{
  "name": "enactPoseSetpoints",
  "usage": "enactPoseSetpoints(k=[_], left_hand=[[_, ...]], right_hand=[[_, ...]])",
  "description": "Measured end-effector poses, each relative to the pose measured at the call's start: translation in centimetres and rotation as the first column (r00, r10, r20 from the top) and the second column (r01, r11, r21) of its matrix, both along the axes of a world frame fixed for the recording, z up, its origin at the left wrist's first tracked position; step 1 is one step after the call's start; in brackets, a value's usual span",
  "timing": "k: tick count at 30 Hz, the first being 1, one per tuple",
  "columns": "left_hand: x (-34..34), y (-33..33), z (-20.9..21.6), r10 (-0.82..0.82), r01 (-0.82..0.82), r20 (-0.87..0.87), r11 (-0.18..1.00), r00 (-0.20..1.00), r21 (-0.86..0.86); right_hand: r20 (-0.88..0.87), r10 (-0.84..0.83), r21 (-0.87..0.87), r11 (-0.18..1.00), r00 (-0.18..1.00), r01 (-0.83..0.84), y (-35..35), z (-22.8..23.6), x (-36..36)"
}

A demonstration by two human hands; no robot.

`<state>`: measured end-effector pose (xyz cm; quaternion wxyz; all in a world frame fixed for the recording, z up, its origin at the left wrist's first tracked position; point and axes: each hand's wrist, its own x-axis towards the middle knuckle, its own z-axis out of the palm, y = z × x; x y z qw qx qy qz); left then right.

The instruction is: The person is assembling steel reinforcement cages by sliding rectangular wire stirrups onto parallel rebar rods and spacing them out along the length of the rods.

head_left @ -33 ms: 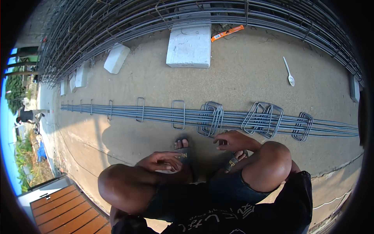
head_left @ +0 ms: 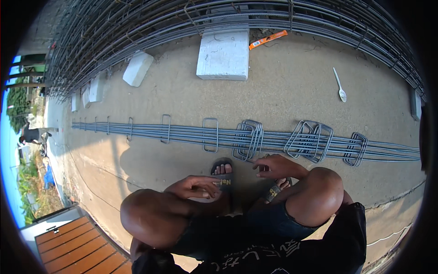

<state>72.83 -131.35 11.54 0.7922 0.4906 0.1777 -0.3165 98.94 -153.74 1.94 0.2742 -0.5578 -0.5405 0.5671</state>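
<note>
I squat before a long bundle of steel rebars [head_left: 182,133] lying across the concrete floor. My left hand [head_left: 193,187] hangs over my left knee, its fingers loose and apart with nothing in them. Nearer the bundle is my right hand [head_left: 276,167], also empty, its fingers slightly bent and spread. Just beyond it, overlapping rectangular stirrups [head_left: 248,139] are clustered around the bars. To the right are another tilted stirrup cluster [head_left: 310,140] and a smaller one [head_left: 356,148]. Single stirrups [head_left: 211,135] stand spaced along the bars to the left.
A large rebar cage [head_left: 150,32] spans the far side, above a white block [head_left: 223,57]. Another pale block [head_left: 138,68] lies farther left. An orange wrapper [head_left: 268,39] and a white plastic spoon [head_left: 339,85] lie on the floor. Another person [head_left: 31,135] is at far left.
My left foot and left knee have shifted slightly to the right. Both hands stay almost in place, still empty. The bars and stirrups look unmoved.
</note>
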Motion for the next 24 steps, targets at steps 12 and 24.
enactPoseSetpoints(k=[12, 24], left_hand=[[8.9, 2.0, -14.0, 0.080, -0.138, 0.129, 0.115, 0.988, 0.984], [9.7, 3.3, -15.8, 0.078, -0.514, 0.515, 0.284, 0.854, 0.809]], right_hand=[[-0.238, -0.545, -0.410, 0.807, 0.804, 0.425, -6.6, 1.2, -2.7], [-0.353, -0.646, -0.659, 0.685, 0.677, 0.310, -6.4, 14.3, -6.0]])
